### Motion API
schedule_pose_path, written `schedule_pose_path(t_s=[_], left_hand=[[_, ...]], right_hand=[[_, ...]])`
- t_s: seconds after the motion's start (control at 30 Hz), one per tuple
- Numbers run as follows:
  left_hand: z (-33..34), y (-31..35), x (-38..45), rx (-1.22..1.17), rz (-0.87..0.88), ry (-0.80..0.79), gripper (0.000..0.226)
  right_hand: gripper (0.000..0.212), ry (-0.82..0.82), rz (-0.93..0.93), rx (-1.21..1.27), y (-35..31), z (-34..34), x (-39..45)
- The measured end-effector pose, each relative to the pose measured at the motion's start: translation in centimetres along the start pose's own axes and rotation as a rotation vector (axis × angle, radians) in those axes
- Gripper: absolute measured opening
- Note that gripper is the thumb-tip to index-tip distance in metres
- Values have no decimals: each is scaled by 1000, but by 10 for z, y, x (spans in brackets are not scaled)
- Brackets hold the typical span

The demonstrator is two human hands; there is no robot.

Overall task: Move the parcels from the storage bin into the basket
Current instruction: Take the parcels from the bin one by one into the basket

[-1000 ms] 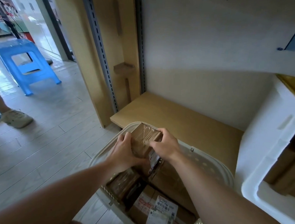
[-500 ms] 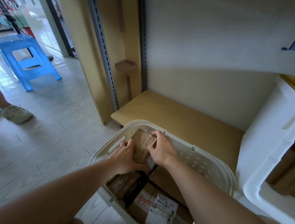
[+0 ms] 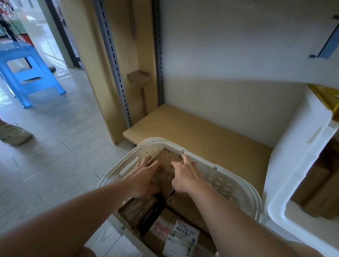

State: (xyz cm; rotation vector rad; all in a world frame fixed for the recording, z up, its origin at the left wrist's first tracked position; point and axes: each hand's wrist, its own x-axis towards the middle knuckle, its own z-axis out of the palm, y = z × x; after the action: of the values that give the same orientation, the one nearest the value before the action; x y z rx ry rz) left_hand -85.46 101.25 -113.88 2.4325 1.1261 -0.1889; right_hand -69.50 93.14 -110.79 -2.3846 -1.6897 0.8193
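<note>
A white plastic basket [image 3: 240,182] stands on the floor in front of me, with several cardboard parcels in it, one carrying a white label [image 3: 181,239]. In its far left corner sits a small brown taped parcel [image 3: 167,161]. My left hand [image 3: 145,179] lies on its left side and my right hand [image 3: 184,177] on its right side, fingers spread over it, both low inside the basket. The white storage bin [image 3: 299,153] is at the right, with brown parcels [image 3: 321,185] still inside it.
A low wooden shelf board [image 3: 203,133] runs behind the basket, against the wall. A blue plastic stool [image 3: 25,71] stands on the tiled floor at the far left. Another person's shoe [image 3: 11,134] is at the left edge. Something yellow [image 3: 336,102] lies on the bin.
Both hands have lowered the small brown parcel from above the rim down into the basket's far left corner. Their fingers have flattened over it.
</note>
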Motion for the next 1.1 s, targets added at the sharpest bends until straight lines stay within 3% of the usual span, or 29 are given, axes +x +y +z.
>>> schedule_pose_path(t_s=[0.2,0.37,0.5,0.8,1.1], left_hand=[[-21,6,-23,-99,182,277,54],[-49,32,-53,-169,298,459,42],[-67,63,-70,-234,270,578,55],[-86,140,-89,-376,561,676,51],[-69,229,-79,-467,877,605,45]], right_hand=[[81,30,-82,26,11,-9,-13],[69,211,-197,34,6,-39,-45],[73,315,-319,48,6,-67,-79],[72,577,-409,350,52,-105,-171],[63,766,-376,506,109,-122,-220]])
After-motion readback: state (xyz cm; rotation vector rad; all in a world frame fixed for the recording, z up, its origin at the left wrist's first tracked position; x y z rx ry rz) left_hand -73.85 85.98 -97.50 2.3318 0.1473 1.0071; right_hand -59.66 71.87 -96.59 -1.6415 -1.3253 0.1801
